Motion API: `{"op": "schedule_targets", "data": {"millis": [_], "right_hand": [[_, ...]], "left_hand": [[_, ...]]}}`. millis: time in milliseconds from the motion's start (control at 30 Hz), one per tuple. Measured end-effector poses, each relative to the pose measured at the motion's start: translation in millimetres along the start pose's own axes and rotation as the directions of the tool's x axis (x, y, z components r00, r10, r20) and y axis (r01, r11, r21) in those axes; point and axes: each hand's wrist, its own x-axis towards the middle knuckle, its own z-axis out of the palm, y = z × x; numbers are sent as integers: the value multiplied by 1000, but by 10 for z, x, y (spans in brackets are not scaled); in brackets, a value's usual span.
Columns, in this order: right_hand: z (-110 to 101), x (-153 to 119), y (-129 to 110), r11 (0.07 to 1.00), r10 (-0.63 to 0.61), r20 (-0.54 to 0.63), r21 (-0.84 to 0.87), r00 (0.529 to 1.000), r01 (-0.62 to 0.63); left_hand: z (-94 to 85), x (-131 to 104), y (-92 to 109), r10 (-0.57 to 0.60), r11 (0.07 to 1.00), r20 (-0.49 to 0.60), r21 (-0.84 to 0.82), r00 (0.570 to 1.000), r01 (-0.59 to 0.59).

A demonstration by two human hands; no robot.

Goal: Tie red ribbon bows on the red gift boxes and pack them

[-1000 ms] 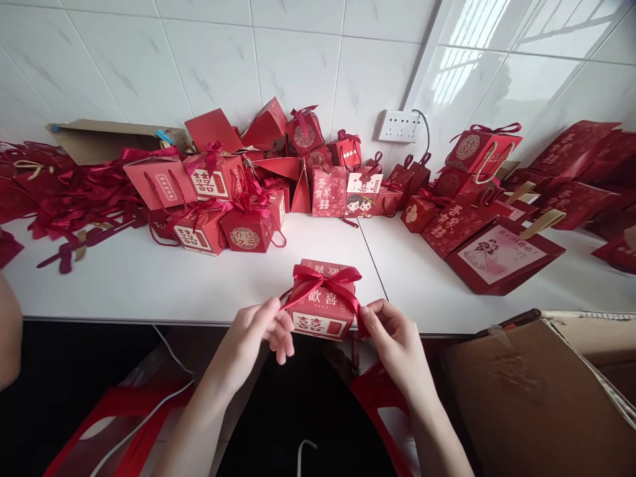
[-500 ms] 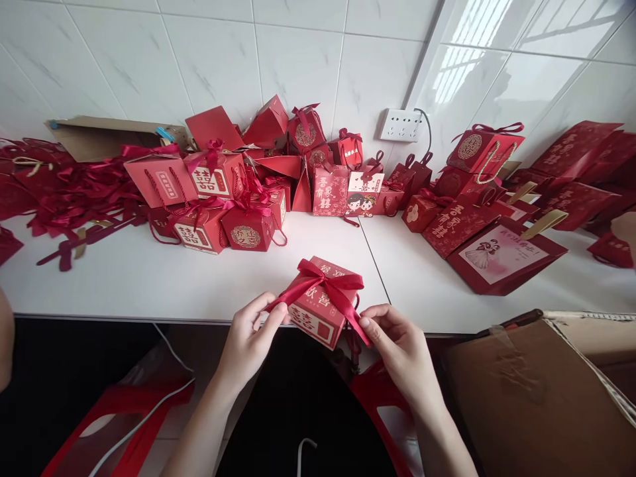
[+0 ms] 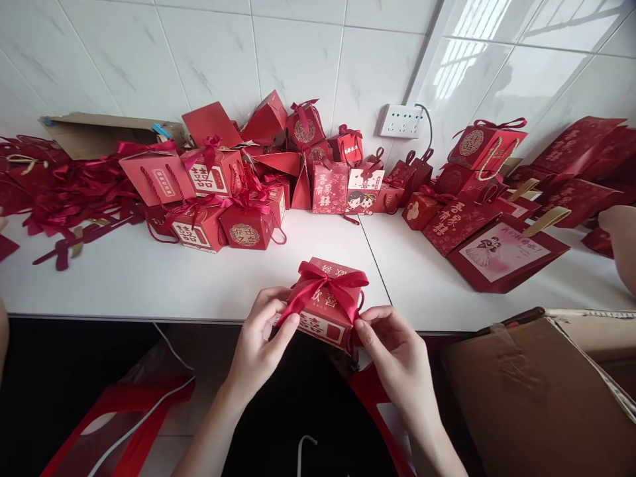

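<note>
A small red gift box [image 3: 322, 301] with gold characters sits at the table's front edge, its near side toward me. Across its top lies a red ribbon [image 3: 328, 283] tied in a bow. On the left, my left hand [image 3: 263, 338] pinches one ribbon tail between thumb and fingers, close against the box's side. The other tail is pinched by my right hand [image 3: 392, 344] at the front right corner, next to the box's cord handle. My fingers partly hide both tail ends.
Finished red boxes [image 3: 213, 192] are stacked at the back left, beside loose ribbons [image 3: 84, 192]. More red boxes [image 3: 507, 252] stand at the right, where another person's hand [image 3: 621, 245] reaches in. A cardboard carton [image 3: 527, 391] is below right. A power strip [image 3: 400, 122] hangs on the wall.
Both hands have come in closer to the box, the left one to the right and the right one slightly left. The box now looks turned squarer to me. Another person's hand shows more at the right.
</note>
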Motion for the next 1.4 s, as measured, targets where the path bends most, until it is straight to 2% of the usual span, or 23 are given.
{"op": "schedule_targets", "data": {"millis": [133,267,433,633,667,767,833,1000,1133,1233,1400], "right_hand": [[-49,-47,-43,991,-22,-98,-136,995,8],[-83,-144,-137,975,-8,-110,-220,994,-17],[-66,-214,-199,988,4,-34,-153,999,-9],[-18,-131,-46,995,13,25,-101,1000,-11],[-20,-114,-27,995,18,27,-99,999,-15],[-34,-80,-5,997,29,17,-79,999,-28],[-34,-72,-6,996,38,8,-77,999,-37],[44,-84,15,994,9,-62,-110,998,-16],[82,-101,62,991,-45,-107,-134,993,31],[51,-98,83,992,-35,-77,-120,996,26],[-27,-37,41,1000,-25,-13,-12,1000,24]], "left_hand": [[95,-95,41,28,992,-35,124,999,-24],[219,-166,108,76,974,-73,220,994,-58],[246,-155,98,74,990,-69,121,995,-66],[167,-95,-3,28,999,48,-25,998,-27],[150,-83,-23,48,999,27,5,998,-48],[87,-36,-76,159,971,-129,198,979,-132],[47,0,-88,182,956,-157,260,971,-137],[50,27,-60,113,987,23,116,993,-115],[108,-27,-85,137,990,6,17,991,-137],[117,-63,-116,172,984,18,-49,985,-171],[115,-57,-102,214,975,45,-67,976,-211]]}}
